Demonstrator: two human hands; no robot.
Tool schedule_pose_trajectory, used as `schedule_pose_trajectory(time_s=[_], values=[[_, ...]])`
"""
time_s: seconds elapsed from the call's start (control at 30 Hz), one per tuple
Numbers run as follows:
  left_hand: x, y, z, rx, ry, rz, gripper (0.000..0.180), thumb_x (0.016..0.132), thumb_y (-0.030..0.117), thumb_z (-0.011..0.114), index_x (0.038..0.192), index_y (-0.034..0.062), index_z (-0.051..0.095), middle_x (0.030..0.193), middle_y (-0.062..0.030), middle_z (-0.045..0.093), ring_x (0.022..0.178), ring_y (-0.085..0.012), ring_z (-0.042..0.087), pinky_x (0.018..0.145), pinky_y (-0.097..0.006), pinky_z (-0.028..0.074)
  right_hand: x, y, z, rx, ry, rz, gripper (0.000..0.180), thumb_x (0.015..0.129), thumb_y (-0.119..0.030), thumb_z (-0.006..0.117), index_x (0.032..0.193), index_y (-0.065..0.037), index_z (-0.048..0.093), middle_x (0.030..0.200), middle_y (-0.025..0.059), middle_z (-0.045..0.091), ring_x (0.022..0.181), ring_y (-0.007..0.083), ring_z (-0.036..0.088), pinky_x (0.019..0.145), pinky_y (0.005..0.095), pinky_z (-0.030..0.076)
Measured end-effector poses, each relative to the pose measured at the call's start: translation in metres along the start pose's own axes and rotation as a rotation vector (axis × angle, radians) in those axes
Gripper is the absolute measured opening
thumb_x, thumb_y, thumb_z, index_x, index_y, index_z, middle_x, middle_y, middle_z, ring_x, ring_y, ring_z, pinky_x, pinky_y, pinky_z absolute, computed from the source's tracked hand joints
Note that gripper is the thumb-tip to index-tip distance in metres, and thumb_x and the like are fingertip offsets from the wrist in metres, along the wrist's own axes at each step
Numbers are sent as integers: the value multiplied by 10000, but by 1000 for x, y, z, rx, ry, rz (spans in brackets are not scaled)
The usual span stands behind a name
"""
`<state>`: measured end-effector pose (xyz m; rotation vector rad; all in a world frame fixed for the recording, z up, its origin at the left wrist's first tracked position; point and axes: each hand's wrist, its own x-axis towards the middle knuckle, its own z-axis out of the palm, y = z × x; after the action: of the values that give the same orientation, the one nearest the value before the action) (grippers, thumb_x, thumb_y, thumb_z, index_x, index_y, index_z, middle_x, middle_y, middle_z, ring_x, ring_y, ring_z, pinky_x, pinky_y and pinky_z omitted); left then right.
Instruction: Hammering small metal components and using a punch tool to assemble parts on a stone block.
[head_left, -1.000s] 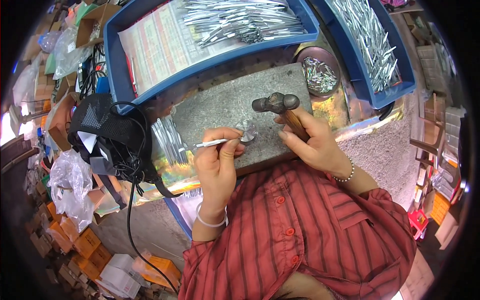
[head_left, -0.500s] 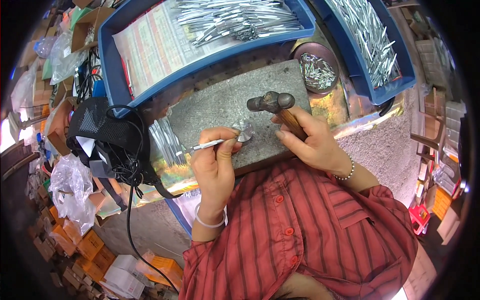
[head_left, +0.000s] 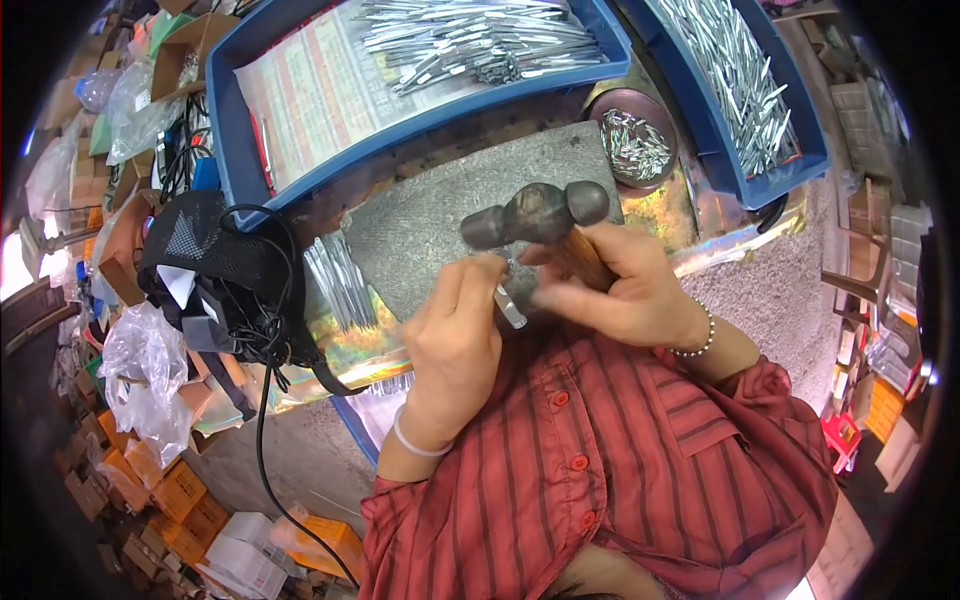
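My right hand is closed around the wooden handle of a ball-peen hammer, its dark head raised above a grey slab. Close beside it, my left hand pinches a slim silvery metal rod that slants down toward my shirt. The fingertips of both hands almost meet over the slab; what lies between and beneath them is hidden, and the right fingers are somewhat blurred. A row of similar metal rods lies off the slab's left edge.
A blue tray with paper and piled rods stands beyond the slab, and another blue tray of rods at far right. Between them sits a round dish of small metal pieces. A black bag with cables lies on the left.
My left hand has moved right and turned, so the rod now points downward toward me. The hammer head has risen nearer the camera, and the shiny round disc on the slab is now hidden.
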<state>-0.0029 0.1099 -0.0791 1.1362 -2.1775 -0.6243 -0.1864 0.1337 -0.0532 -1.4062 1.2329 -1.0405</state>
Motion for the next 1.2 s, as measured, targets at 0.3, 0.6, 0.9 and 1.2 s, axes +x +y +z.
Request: schedule_pose_trajectory(time_s=[0.3, 0.6, 0.9, 1.2], values=[[-6, -15, 6, -193, 38, 151, 178, 661, 2, 582, 820, 72, 543, 833, -115, 549, 668, -272, 562, 513, -357, 422, 30, -45, 13, -296, -205, -512, 187, 709, -38, 696, 855, -15, 583, 706, 99, 561, 587, 252, 570, 509, 306, 423], [-3, -15, -3, -154, 73, 100, 135, 747, -6, 559, 855, 67, 524, 769, -101, 547, 565, -306, 586, 458, -377, 463, -19, -83, -5, -459, -56, -205, 384, 778, 12, 612, 1138, 2, 478, 781, 68, 597, 688, 141, 587, 617, 240, 469], [1, -13, -5, -205, 94, 99, 124, 752, 18, 598, 838, 68, 525, 759, -107, 548, 571, -307, 584, 458, -372, 459, -30, -114, -10, -794, -233, -89, 534, 739, 13, 632, 1236, 4, 434, 895, 165, 563, 735, 303, 596, 596, 358, 476], [-2, -11, -5, -179, 75, 93, 127, 754, 18, 606, 846, 66, 533, 766, -105, 559, 575, -309, 585, 455, -367, 457, -31, -123, -14, -899, -150, -320, 434, 793, -16, 574, 1215, -4, 474, 771, 132, 545, 623, 288, 552, 533, 343, 457]])
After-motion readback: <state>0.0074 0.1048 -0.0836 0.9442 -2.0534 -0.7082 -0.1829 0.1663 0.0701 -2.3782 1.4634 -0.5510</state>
